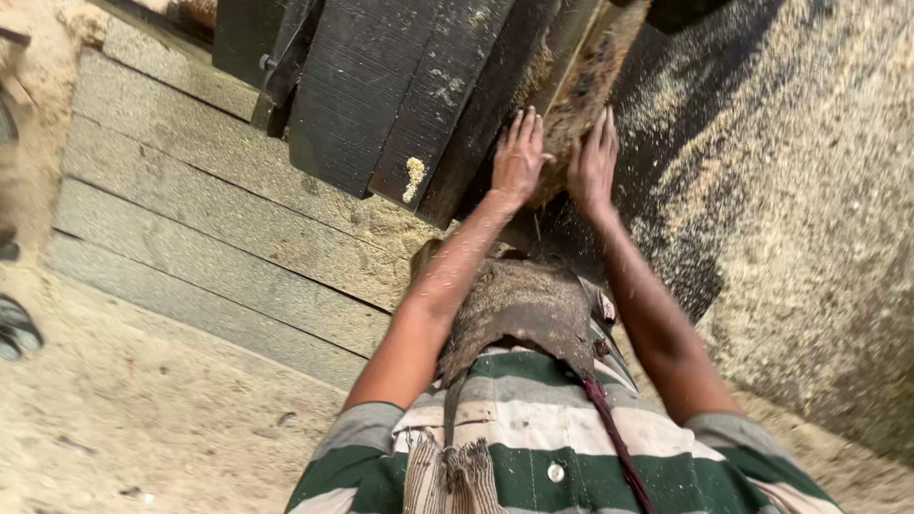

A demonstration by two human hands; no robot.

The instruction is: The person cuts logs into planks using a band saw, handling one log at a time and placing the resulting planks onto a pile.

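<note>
My left hand and my right hand reach forward side by side, palms down, fingers together and stretched flat. Both press on a brown heap of sawdust lying in a narrow channel between dark wooden boards. The left hand rests at the heap's left edge against a dark plank. The right hand lies on the heap's right side, beside a dark sloping surface dusted with sawdust. Neither hand grips anything.
Black boards lean at the top centre over grey horizontal planks. Sawdust covers the ground at lower left. A sandal lies at the left edge. A worn brown cloth hangs at my chest over a striped shirt.
</note>
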